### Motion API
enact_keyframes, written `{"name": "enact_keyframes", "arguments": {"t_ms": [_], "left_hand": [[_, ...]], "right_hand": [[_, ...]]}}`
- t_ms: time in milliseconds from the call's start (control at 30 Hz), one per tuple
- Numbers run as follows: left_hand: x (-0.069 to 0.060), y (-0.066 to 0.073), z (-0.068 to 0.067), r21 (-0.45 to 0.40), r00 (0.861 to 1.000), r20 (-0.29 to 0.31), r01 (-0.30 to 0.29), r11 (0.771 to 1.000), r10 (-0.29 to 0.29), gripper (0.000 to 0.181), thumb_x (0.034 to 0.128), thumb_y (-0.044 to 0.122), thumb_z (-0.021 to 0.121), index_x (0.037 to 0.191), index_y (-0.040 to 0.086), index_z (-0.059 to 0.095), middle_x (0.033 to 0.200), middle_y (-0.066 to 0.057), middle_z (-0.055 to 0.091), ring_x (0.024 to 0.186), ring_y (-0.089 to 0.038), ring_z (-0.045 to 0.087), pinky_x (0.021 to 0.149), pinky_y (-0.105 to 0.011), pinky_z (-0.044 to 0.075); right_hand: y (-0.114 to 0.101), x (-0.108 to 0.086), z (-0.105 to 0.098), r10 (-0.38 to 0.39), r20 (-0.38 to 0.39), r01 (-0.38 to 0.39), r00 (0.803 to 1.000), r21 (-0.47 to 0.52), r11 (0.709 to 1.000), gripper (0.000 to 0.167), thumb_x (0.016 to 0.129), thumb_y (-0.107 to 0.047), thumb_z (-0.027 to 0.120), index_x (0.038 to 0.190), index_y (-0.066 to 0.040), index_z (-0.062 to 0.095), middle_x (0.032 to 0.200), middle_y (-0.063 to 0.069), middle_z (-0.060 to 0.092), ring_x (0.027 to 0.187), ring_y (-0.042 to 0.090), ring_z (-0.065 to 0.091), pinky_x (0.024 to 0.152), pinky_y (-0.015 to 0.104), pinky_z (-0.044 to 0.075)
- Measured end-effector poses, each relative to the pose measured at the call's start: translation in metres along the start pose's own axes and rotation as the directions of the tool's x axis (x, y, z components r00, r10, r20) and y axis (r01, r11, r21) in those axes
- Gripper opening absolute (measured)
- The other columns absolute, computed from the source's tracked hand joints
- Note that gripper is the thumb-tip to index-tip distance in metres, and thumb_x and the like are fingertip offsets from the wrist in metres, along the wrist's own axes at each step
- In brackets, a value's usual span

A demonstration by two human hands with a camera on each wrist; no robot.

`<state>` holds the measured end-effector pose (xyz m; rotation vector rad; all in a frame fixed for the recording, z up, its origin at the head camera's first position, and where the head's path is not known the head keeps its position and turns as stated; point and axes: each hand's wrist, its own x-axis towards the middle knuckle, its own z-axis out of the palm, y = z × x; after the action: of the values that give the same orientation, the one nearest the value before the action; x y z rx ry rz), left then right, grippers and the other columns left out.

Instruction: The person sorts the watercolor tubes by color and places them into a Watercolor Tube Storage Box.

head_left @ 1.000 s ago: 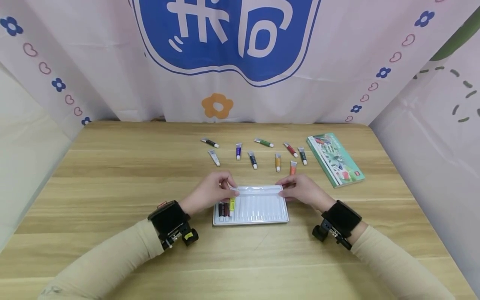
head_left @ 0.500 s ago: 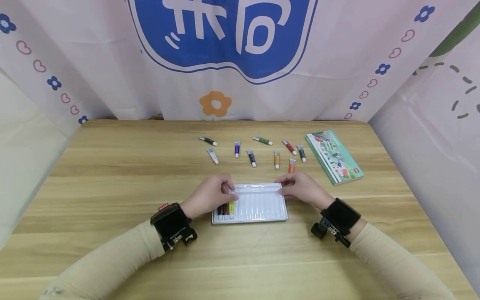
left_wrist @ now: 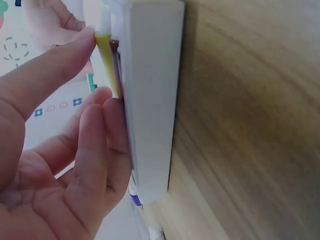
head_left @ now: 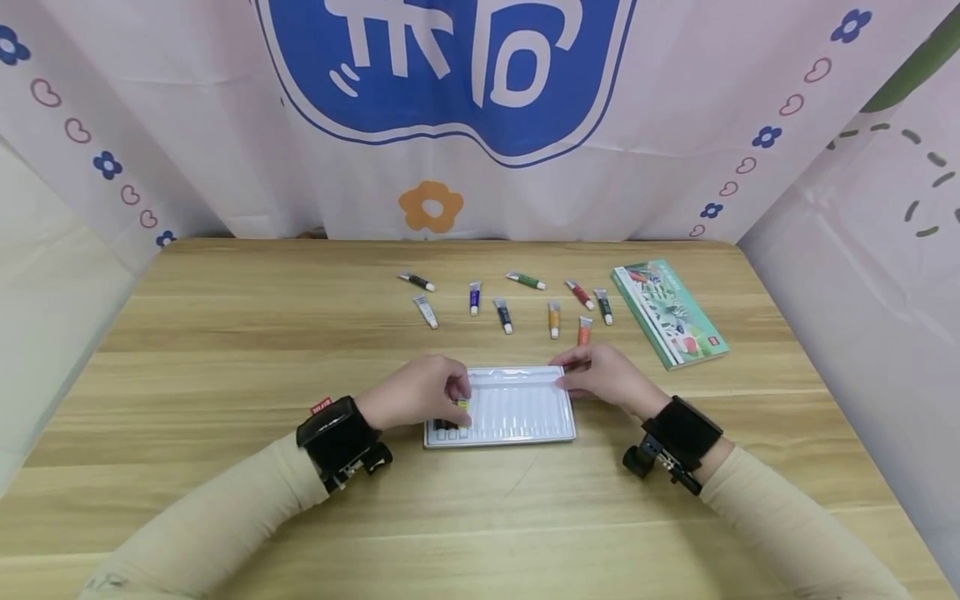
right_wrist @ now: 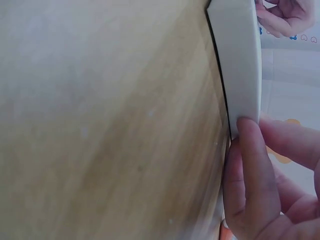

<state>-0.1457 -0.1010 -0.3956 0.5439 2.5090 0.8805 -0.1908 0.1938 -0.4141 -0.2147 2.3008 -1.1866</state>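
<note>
A white ribbed plastic tray (head_left: 521,417) lies on the table. Dark paint tubes (head_left: 444,424) and a yellow paint tube (head_left: 462,405) lie side by side in its left end, partly covered by my left hand (head_left: 420,392). That hand has its thumb near the cap end of the yellow tube (left_wrist: 106,60) and its fingers by the other end, as the left wrist view shows. My right hand (head_left: 606,379) holds the tray's far right corner, thumb on the rim; in the right wrist view its fingers (right_wrist: 252,165) touch the side wall.
Several paint tubes lie loose beyond the tray, among them an orange one (head_left: 584,332) close to my right hand, an ochre one (head_left: 554,320) and a white one (head_left: 425,312). A green illustrated box (head_left: 671,315) lies to the right. A printed curtain (head_left: 517,200) hangs behind the table.
The yellow tube has settled flat into the tray beside the dark ones. My left thumb has slid from its upper end down toward the cap. The right hand stays at the corner.
</note>
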Motion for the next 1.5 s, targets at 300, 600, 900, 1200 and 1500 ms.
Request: {"name": "enact_keyframes", "arguments": {"t_ms": [300, 600, 900, 1200, 1500], "left_hand": [[0.0005, 0.0038, -0.0008, 0.024, 1.000, 0.012, 0.009, 1.000, -0.010, 0.015, 0.0814, 0.015, 0.088, 0.082, 0.015, 0.073, 0.082, 0.003, 0.062, 0.077, -0.014, 0.056, 0.071, -0.030, 0.049], [0.0005, 0.0050, 0.0005, 0.038, 1.000, 0.003, 0.014, 0.999, -0.014, 0.015, 0.0810, 0.013, 0.088, 0.082, 0.015, 0.074, 0.084, 0.001, 0.062, 0.078, -0.016, 0.055, 0.072, -0.030, 0.049], [-0.0015, 0.0053, 0.0004, 0.045, 1.000, 0.010, -0.006, 0.999, 0.006, 0.013, 0.0818, 0.014, 0.088, 0.084, 0.014, 0.075, 0.082, 0.001, 0.061, 0.076, -0.015, 0.055, 0.069, -0.029, 0.048], [-0.0044, 0.0014, 0.0044, 0.039, 1.000, 0.001, -0.025, 0.999, 0.025, 0.013, 0.0839, 0.015, 0.086, 0.089, 0.015, 0.074, 0.082, 0.002, 0.060, 0.075, -0.014, 0.054, 0.067, -0.028, 0.047], [-0.0077, -0.0025, 0.0049, 0.025, 0.998, -0.007, -0.066, 0.997, 0.066, 0.012, 0.0849, 0.014, 0.085, 0.088, 0.014, 0.074, 0.081, 0.003, 0.059, 0.074, -0.013, 0.054, 0.065, -0.027, 0.047]], "right_hand": [[-0.0030, -0.0018, -0.0021, -0.009, 0.000, 0.009, 1.000, 0.003, 1.000, 0.033, 0.094, -0.001, 0.071, 0.127, 0.004, 0.068, 0.115, 0.017, 0.064, 0.095, 0.022, 0.065, 0.081, 0.031, 0.061], [-0.0049, -0.0017, -0.0026, -0.003, -0.008, 0.003, 1.000, -0.004, 1.000, 0.034, 0.094, -0.002, 0.072, 0.127, 0.004, 0.068, 0.117, 0.017, 0.064, 0.097, 0.023, 0.065, 0.081, 0.031, 0.061], [-0.0023, -0.0008, -0.0020, -0.007, -0.003, 0.007, 1.000, -0.010, 1.000, 0.033, 0.094, -0.003, 0.072, 0.126, 0.003, 0.068, 0.117, 0.017, 0.064, 0.097, 0.022, 0.065, 0.081, 0.031, 0.060], [-0.0025, -0.0010, -0.0007, 0.012, -0.002, -0.012, 1.000, -0.010, 1.000, 0.033, 0.094, -0.002, 0.071, 0.126, 0.003, 0.068, 0.117, 0.016, 0.063, 0.096, 0.022, 0.065, 0.081, 0.031, 0.061], [-0.0035, -0.0012, 0.0001, 0.016, 0.004, -0.015, 1.000, -0.029, 0.999, 0.033, 0.094, -0.003, 0.071, 0.127, 0.002, 0.068, 0.116, 0.016, 0.064, 0.095, 0.021, 0.065, 0.081, 0.031, 0.060]]}}
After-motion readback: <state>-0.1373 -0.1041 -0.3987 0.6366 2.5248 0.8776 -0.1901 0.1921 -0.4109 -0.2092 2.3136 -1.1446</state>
